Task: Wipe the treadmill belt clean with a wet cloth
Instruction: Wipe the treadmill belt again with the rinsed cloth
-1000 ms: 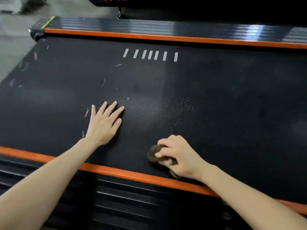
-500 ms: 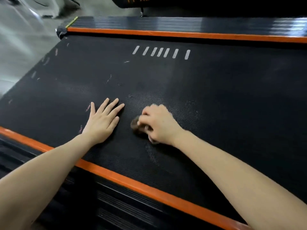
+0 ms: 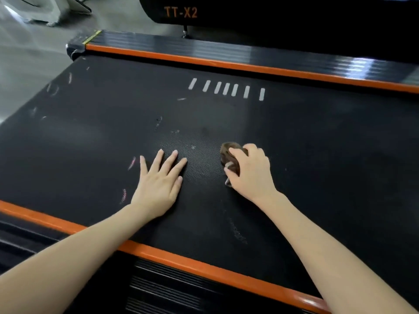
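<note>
The black textured treadmill belt fills the view. It carries pale scuffs and chalky streaks, mostly at the left. A bunched brown cloth is pressed onto the belt near the middle, and my right hand is shut on it. To the left of the cloth, my left hand lies flat on the belt with its fingers spread, holding nothing. A gap of bare belt separates the two hands.
Orange side rails run along the near edge and the far edge of the belt. A row of several white dashes marks the belt's far part. A dark housing lettered TT-X2 stands behind. Grey floor lies at the left.
My right hand slid the cloth from the near rail up the belt toward my left hand, then off to the right. My left hand stayed flat in place.
</note>
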{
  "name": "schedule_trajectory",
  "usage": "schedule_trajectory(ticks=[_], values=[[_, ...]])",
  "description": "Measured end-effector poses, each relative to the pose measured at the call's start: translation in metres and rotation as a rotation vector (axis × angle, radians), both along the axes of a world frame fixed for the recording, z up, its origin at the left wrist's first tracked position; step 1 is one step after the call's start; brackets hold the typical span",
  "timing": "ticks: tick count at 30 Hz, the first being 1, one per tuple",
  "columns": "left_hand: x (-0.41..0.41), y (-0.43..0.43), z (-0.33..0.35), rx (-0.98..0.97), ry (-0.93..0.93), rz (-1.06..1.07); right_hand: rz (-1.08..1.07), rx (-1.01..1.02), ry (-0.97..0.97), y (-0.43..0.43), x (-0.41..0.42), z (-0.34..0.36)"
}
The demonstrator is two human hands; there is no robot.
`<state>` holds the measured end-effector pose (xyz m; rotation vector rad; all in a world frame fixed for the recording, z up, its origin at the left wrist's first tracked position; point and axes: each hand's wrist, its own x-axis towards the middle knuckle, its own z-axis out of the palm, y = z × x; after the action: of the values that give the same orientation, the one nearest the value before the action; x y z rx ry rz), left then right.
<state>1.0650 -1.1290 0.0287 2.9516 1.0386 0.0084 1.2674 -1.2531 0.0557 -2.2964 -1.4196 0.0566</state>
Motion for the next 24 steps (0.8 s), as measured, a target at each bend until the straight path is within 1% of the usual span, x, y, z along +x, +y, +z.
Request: schedule_trajectory(ticks=[2, 3, 5, 6, 7, 8, 9, 10, 11, 12, 13, 14, 15, 16, 17, 18, 19, 24], values=[[-0.002, 0.000, 0.000, -0.013, -0.011, -0.003, -0.067, 0.031, 0.230, -0.005, -0.006, 0.021], [-0.002, 0.000, 0.000, -0.018, -0.012, -0.011, -0.120, 0.075, 0.397, -0.008, -0.012, 0.032], [-0.004, 0.001, 0.002, -0.050, -0.024, -0.027, -0.205, 0.196, 0.819, -0.010, -0.029, 0.053], [-0.004, 0.003, 0.005, -0.074, -0.047, -0.036, -0.252, 0.237, 0.961, -0.010, -0.036, 0.060], [-0.006, 0.007, 0.008, -0.096, -0.086, -0.043, -0.312, 0.225, 1.005, -0.010, -0.040, 0.065], [-0.009, 0.014, 0.013, -0.117, -0.137, -0.037, -0.371, 0.146, 0.887, -0.010, -0.041, 0.067], [-0.014, 0.023, 0.017, -0.131, -0.190, -0.016, -0.443, 0.078, 0.695, -0.011, -0.041, 0.069], [-0.020, 0.035, 0.021, -0.129, -0.235, 0.013, -0.530, 0.043, 0.453, -0.014, -0.041, 0.070], [-0.027, 0.048, 0.024, -0.111, -0.256, 0.034, -0.584, 0.063, 0.239, -0.015, -0.045, 0.073], [-0.033, 0.063, 0.025, -0.090, -0.244, 0.034, -0.564, 0.133, 0.073, -0.015, -0.053, 0.077], [-0.037, 0.076, 0.025, -0.071, -0.211, 0.012, -0.493, 0.174, -0.028, -0.012, -0.065, 0.078], [-0.038, 0.088, 0.023, -0.057, -0.169, -0.026, -0.400, 0.148, -0.076, -0.007, -0.078, 0.075], [-0.037, 0.098, 0.021, -0.045, -0.128, -0.071, -0.308, 0.064, -0.101, -0.002, -0.090, 0.064], [-0.034, 0.106, 0.018, -0.039, -0.097, -0.112, -0.242, -0.064, -0.121, 0.003, -0.100, 0.049], [-0.029, 0.112, 0.015, -0.036, -0.076, -0.148, -0.208, -0.204, -0.135, 0.006, -0.109, 0.031], [-0.024, 0.116, 0.011, -0.032, -0.067, -0.177, -0.191, -0.302, -0.137, 0.007, -0.114, 0.015], [-0.019, 0.120, 0.008, -0.029, -0.068, -0.195, -0.186, -0.329, -0.132, 0.008, -0.114, 0.002], [-0.011, 0.128, -0.002, -0.041, -0.134, -0.198, -0.145, -0.144, -0.179, 0.012, -0.101, -0.010]])
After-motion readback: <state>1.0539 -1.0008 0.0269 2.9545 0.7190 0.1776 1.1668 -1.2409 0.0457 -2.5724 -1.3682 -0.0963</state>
